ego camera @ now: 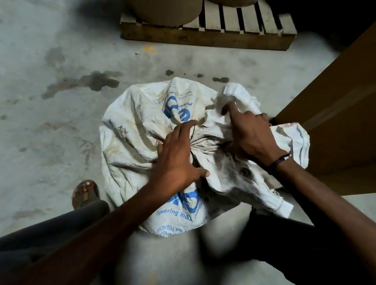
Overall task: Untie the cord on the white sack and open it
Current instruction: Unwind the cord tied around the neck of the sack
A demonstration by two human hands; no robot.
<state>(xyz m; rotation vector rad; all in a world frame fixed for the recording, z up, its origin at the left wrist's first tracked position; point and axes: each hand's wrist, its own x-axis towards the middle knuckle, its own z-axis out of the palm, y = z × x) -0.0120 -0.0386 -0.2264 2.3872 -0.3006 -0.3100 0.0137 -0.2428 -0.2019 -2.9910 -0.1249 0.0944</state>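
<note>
The left hand point(176, 157) lies flat, fingers spread and straight, on the white sack point(138, 123) at its gathered neck. The right hand point(249, 134) grips the bunched sack top, forefinger extended.

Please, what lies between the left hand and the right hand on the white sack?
In the head view: the gathered, tied neck of the white woven sack, with a thin dark cord.

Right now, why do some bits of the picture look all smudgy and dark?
In the head view, soft blurred patches smear the floor below the crumpled white woven sack and the top left corner; the wide lens bends the wooden slatted pallet; light is dim, so the right side sinks into shadow, while the left hand and right hand on the sack stay fairly sharp.
</note>
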